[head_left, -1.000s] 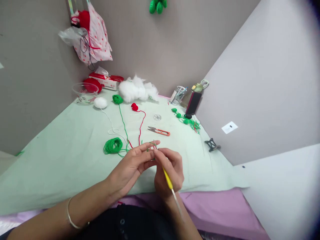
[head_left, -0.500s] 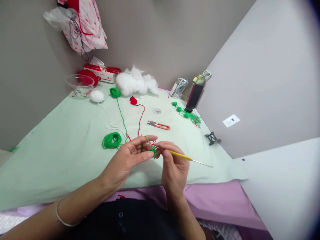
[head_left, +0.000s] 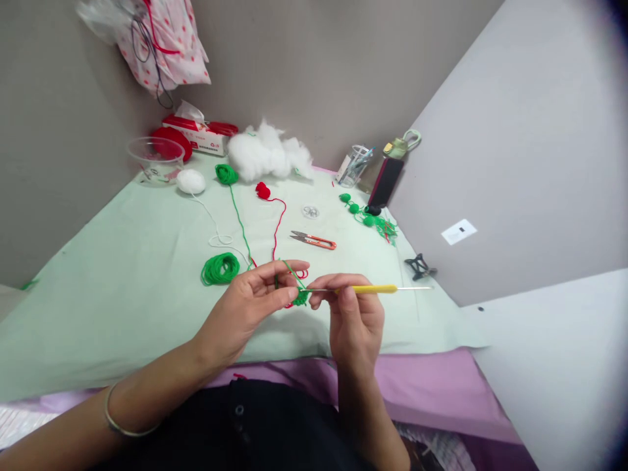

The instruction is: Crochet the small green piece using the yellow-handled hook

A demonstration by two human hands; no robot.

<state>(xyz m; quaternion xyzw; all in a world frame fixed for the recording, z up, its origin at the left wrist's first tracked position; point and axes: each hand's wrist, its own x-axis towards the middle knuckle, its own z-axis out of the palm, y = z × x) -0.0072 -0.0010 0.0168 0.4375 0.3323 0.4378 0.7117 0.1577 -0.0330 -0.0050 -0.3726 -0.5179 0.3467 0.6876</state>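
Observation:
My left hand [head_left: 255, 297] pinches a small piece of green crochet [head_left: 301, 297] between thumb and fingers, and green yarn runs up over its raised forefinger. A yellow-handled crochet hook [head_left: 375, 288] lies in my right hand [head_left: 354, 320], gripped between thumb and fingers. Its thin metal tip points left and meets the top of the green piece. A bit of red yarn shows beside and below the crochet. Just left of my left hand is a coil of green yarn [head_left: 220, 269]. Beyond my hands lie orange thread snips [head_left: 314, 240].
Farther back are a white yarn ball [head_left: 191, 181], a green yarn ball [head_left: 226, 173], a red piece [head_left: 263, 190], white stuffing [head_left: 267, 154] and a plastic tub [head_left: 156, 160]. At right are green crocheted pieces [head_left: 354, 209], a phone [head_left: 386, 182] and a small black stand [head_left: 420, 267].
My right hand has moved right, drawing the hook away from my left hand. The hook now lies nearly level instead of slanting. The view has shifted slightly.

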